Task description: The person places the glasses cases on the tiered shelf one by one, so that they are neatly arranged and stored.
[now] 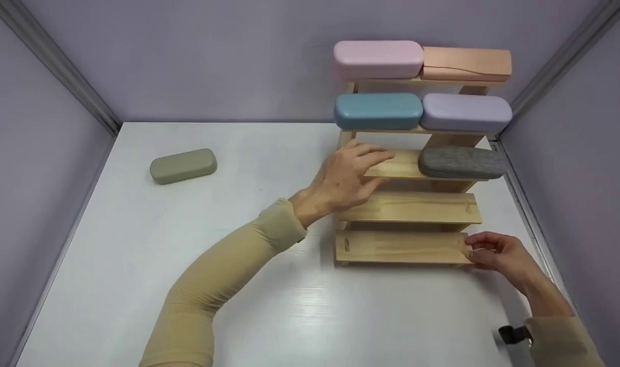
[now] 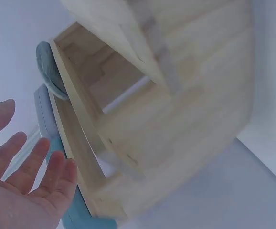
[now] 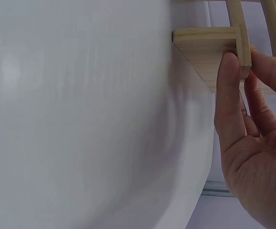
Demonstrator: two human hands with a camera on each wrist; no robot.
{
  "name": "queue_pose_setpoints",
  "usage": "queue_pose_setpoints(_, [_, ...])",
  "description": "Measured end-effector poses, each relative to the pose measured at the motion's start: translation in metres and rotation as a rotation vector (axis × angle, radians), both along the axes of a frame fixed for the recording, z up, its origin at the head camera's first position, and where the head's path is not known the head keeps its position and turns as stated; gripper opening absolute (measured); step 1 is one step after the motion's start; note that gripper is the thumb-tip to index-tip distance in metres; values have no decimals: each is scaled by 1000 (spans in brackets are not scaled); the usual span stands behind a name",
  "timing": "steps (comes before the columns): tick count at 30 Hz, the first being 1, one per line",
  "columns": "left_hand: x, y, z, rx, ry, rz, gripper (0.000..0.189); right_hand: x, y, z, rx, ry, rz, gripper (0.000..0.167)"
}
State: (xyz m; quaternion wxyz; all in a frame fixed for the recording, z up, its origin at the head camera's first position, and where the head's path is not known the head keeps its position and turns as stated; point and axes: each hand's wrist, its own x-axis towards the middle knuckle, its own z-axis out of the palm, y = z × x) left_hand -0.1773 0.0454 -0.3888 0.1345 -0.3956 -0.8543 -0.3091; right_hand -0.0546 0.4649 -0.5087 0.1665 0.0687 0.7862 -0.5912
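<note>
A stepped wooden display rack stands on the right side of the white table. My right hand pinches the right end of its lowest step. In the right wrist view, thumb and fingers lie on either side of the board's edge. My left hand hovers over the left part of the middle steps, fingers spread and holding nothing. Beside that hand, a grey fabric glasses case rests on the right half of the middle step. The left wrist view shows the rack's wooden side beyond the loosely bent fingers.
A pink case and a peach folding case sit on the top step. Below them are a teal case and a lavender case. An olive-green case lies on the table at left. Walls enclose the back and sides.
</note>
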Motion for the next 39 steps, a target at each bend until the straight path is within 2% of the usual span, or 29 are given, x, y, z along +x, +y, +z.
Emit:
queue_pose_setpoints(7, [1, -50, -9, 92, 23, 64, 41, 0, 0, 1, -8, 0, 0, 20])
queue_pose_setpoints(13, [3, -85, -17, 95, 10, 111, 40, 2, 1, 0, 4, -5, 0, 21])
queue_pose_setpoints(18, [2, -114, -29, 91, -24, 164, 40, 3, 0, 0, 1, -3, -3, 21])
queue_pose_setpoints(26, [-2, -165, -54, 138, -87, 293, 40, 3, -2, -1, -4, -2, 6, 20])
queue_pose_setpoints(33, [-6, -204, -63, 127, -145, 386, 39, 4, -4, -1, -38, -1, 4, 21])
queue_pose_setpoints(39, [-14, -238, -70, 149, -160, 461, 38, 4, -5, -2, -43, 5, 5, 21])
